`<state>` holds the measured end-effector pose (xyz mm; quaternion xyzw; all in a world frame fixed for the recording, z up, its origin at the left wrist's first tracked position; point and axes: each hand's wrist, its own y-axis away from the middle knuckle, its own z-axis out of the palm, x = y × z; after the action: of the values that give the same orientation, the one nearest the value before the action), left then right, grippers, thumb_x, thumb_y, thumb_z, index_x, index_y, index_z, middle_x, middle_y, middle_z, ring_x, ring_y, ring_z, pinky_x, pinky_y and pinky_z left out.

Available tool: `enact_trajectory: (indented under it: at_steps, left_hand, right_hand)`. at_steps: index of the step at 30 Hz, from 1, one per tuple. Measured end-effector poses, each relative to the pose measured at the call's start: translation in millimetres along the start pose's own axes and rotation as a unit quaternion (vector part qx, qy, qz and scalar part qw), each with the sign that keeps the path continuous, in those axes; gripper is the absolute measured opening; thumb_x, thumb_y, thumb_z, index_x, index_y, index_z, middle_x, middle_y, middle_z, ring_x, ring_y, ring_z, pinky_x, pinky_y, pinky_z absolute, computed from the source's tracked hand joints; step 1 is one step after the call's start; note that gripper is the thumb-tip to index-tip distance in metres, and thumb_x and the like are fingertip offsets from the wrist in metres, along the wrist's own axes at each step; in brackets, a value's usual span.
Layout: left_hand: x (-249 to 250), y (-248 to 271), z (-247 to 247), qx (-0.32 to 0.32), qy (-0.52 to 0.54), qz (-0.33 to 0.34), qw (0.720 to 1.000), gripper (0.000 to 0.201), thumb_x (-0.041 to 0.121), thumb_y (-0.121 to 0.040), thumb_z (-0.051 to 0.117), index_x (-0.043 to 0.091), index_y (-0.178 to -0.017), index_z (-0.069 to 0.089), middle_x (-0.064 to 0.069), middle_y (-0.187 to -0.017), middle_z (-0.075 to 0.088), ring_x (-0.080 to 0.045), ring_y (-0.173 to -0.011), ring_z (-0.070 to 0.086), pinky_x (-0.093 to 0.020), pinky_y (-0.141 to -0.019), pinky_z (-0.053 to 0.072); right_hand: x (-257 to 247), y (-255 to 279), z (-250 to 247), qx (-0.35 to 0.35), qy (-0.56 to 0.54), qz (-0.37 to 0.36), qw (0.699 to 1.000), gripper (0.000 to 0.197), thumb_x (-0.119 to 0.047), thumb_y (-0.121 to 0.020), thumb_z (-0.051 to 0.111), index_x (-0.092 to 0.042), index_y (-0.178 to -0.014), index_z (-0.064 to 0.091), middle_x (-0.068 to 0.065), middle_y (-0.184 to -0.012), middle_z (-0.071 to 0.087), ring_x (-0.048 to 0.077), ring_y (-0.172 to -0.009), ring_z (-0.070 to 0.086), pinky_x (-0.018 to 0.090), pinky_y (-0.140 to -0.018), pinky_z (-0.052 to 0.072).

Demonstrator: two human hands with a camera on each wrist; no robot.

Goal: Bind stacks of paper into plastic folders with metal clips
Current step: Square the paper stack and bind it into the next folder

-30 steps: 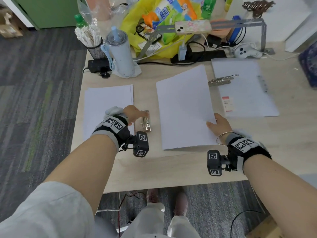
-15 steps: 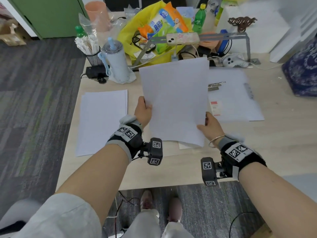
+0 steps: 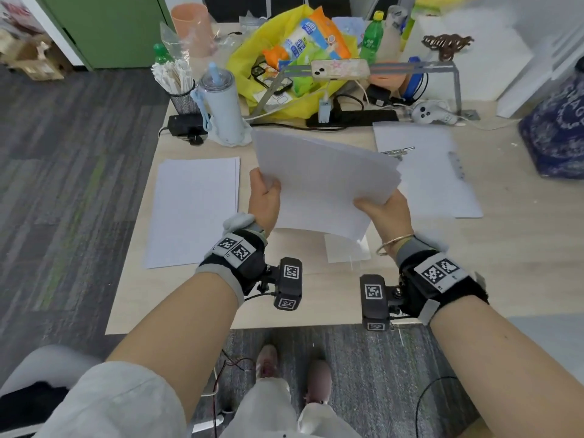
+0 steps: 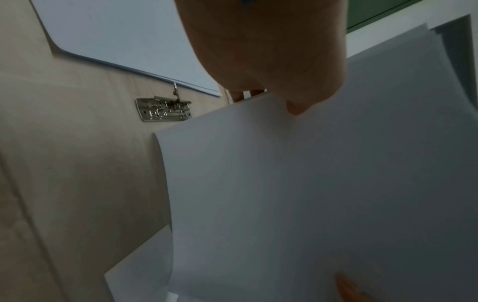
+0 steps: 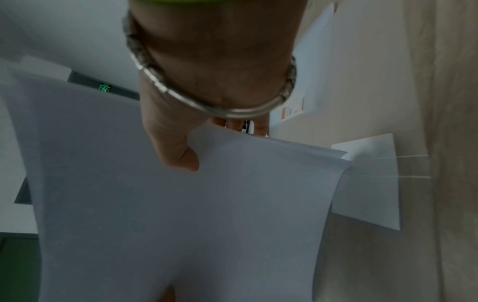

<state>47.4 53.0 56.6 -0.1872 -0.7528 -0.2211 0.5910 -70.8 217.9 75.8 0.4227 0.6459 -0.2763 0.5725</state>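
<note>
Both hands hold one stack of white paper [image 3: 325, 181] in the air above the wooden table [image 3: 521, 235]. My left hand [image 3: 264, 189] grips its left edge, thumb [image 4: 297, 102] on top of the sheets [image 4: 284, 194]. My right hand [image 3: 377, 207] grips the near right edge, thumb [image 5: 181, 157] pressed on the paper [image 5: 181, 214]. A second paper stack [image 3: 192, 210] lies at the left. A clear plastic folder [image 3: 433, 178] lies at the right with a metal clip [image 3: 398, 150] on it. Another metal clip [image 4: 163, 110] lies on the table beside the left stack.
A pale sheet [image 3: 347, 249] lies under the lifted stack. Along the back stand a blue tumbler [image 3: 221, 105], a mesh pen cup [image 3: 182, 93], a yellow bag [image 3: 284, 58], a power strip [image 3: 354, 117] and a phone on a metal stand [image 3: 339, 70]. A blue patterned bag [image 3: 556, 128] sits at the far right.
The stack lay flat on the table with my left hand at the clip. Both hands then took the stack and lifted it; it now tilts flatter, its far edge pointing away.
</note>
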Motion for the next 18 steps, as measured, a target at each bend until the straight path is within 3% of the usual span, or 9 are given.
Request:
enact_trajectory:
  at_steps: [3, 5, 7, 10, 14, 18]
  left_hand:
    - [7, -3, 0, 0.027, 0.011, 0.024, 0.999, 0.032, 0.011, -0.1, 0.037, 0.005, -0.131, 0.033, -0.001, -0.112, 0.047, -0.014, -0.096, 0.046, 0.002, -0.066, 0.036]
    - [11, -8, 1, 0.046, 0.012, 0.035, 0.998, 0.03, 0.009, -0.1, 0.037, 0.002, -0.129, 0.036, 0.0, -0.109, 0.046, -0.014, -0.094, 0.044, 0.007, -0.06, 0.033]
    - [15, -11, 4, 0.048, 0.008, 0.032, 0.998, 0.029, 0.008, -0.099, 0.036, 0.0, -0.127, 0.038, 0.0, -0.104, 0.047, -0.015, -0.091, 0.043, 0.005, -0.057, 0.032]
    - [17, -11, 8, 0.032, 0.006, 0.021, 0.999, 0.031, 0.008, -0.099, 0.036, 0.003, -0.13, 0.037, 0.003, -0.111, 0.048, -0.013, -0.097, 0.045, -0.013, -0.064, 0.034]
    - [15, -8, 12, 0.014, 0.001, 0.008, 1.0, 0.032, 0.008, -0.099, 0.037, 0.003, -0.131, 0.037, 0.004, -0.112, 0.046, -0.012, -0.1, 0.044, -0.012, -0.076, 0.03]
    - [15, -8, 13, 0.031, -0.002, 0.011, 0.999, 0.026, 0.01, -0.099, 0.037, -0.003, -0.121, 0.042, -0.001, -0.101, 0.047, -0.016, -0.092, 0.043, -0.018, -0.071, 0.034]
  right_hand:
    - [-7, -2, 3, 0.009, -0.033, 0.011, 0.999, 0.023, -0.001, -0.078, 0.07, -0.017, -0.092, 0.063, 0.004, -0.095, 0.065, 0.017, -0.086, 0.061, 0.019, -0.071, 0.051]
    - [-11, -6, 5, 0.013, -0.043, 0.017, 0.999, 0.023, -0.005, -0.077, 0.073, -0.01, -0.098, 0.067, 0.005, -0.096, 0.067, 0.017, -0.087, 0.063, 0.018, -0.072, 0.053]
    - [-12, -10, 7, 0.016, -0.051, 0.016, 0.998, 0.029, -0.009, -0.076, 0.075, -0.007, -0.104, 0.067, 0.004, -0.097, 0.068, 0.014, -0.086, 0.065, 0.019, -0.074, 0.053]
    - [-5, -13, 10, 0.013, -0.049, 0.031, 0.998, 0.031, -0.008, -0.077, 0.075, -0.003, -0.106, 0.066, 0.005, -0.098, 0.067, 0.014, -0.084, 0.064, 0.02, -0.075, 0.053]
    - [9, -10, 13, 0.011, -0.025, 0.063, 0.998, 0.028, -0.006, -0.078, 0.073, 0.001, -0.105, 0.066, 0.011, -0.099, 0.066, 0.018, -0.089, 0.06, 0.021, -0.074, 0.049]
    - [13, -8, 10, 0.037, -0.043, 0.065, 0.996, 0.019, -0.004, -0.078, 0.073, -0.006, -0.096, 0.066, 0.007, -0.092, 0.065, 0.015, -0.079, 0.061, 0.012, -0.065, 0.048]
